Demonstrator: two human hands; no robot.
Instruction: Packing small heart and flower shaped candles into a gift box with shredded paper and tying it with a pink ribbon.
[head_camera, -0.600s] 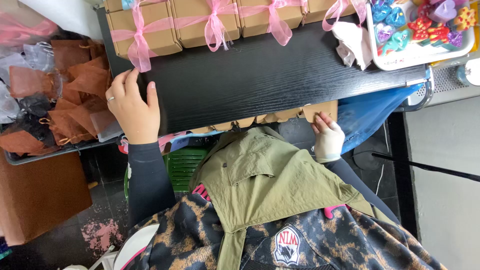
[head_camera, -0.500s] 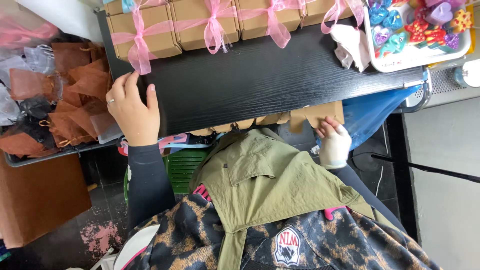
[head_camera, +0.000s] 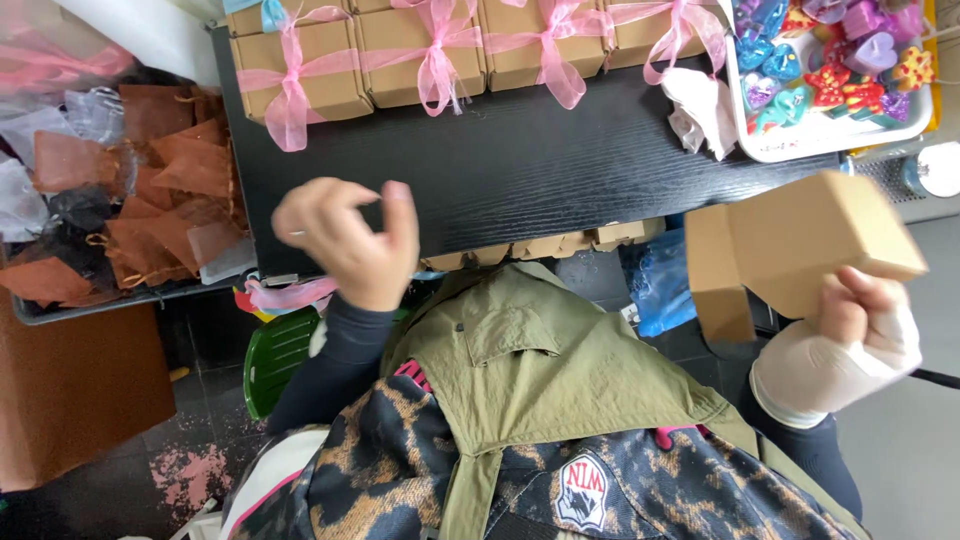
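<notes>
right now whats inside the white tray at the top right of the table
The white tray holds colourful moulded pieces, among them hearts in blue, purple and red. It runs past the picture's top edge, so that part is unseen, and anything beneath the pieces is covered.

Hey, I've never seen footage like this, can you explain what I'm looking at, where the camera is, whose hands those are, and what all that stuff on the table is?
The camera sits on a person's head and looks straight down, so you see their own chest and two hands. The right hand, in a white glove, holds an open brown cardboard box lifted beside the black table. The left hand is bare, loosely curled and raised above the table's near edge; I cannot tell whether it pinches anything. Along the far edge stands a row of small brown boxes tied with pink ribbon. At the right is a white tray of colourful little shapes, and at the left a bin of brown and sheer pouches.
</notes>
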